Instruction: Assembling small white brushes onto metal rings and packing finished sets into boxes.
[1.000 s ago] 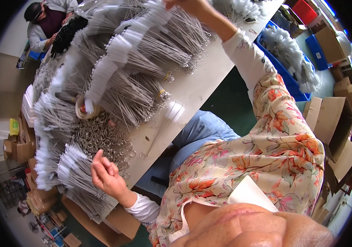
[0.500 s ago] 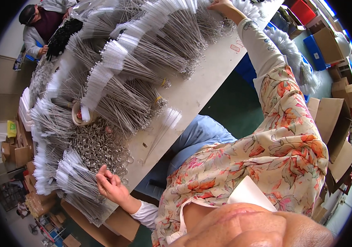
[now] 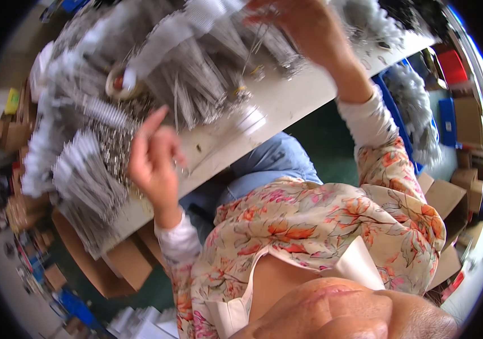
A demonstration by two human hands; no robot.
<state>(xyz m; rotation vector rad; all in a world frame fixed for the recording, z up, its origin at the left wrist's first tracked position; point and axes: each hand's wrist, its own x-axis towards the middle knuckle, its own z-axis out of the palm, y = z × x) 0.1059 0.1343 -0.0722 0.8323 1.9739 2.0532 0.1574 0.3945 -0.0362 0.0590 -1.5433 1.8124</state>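
My left hand point(image 3: 155, 161) is raised over the near edge of a pile of small metal rings point(image 3: 114, 141). Its index finger points up while the others curl in; a small metal ring seems to be pinched at the fingertips, though motion smears it. Farther off on the right, my right hand point(image 3: 312, 34) is blurred above the brush bundles. Thin twisted-wire stems, apparently of a wire brush point(image 3: 257, 42), hang from its closed fingers. Bundles of white-bristled wire brushes point(image 3: 188, 79) cover the table. One loose brush point(image 3: 251, 120) lies near the front edge.
The pale table point(image 3: 219, 144) runs diagonally. A roll of tape point(image 3: 118, 83) sits among the brushes, and another bundle point(image 3: 89, 175) lies at the left end. Below stands an open cardboard box point(image 3: 123, 263). At right are a blue crate point(image 3: 394, 101) of brushes and further boxes.
My right hand has come back toward me from the far bundles with wire stems in it. My left hand has lifted and moved forward. The view has shifted; the co-worker is out of it.
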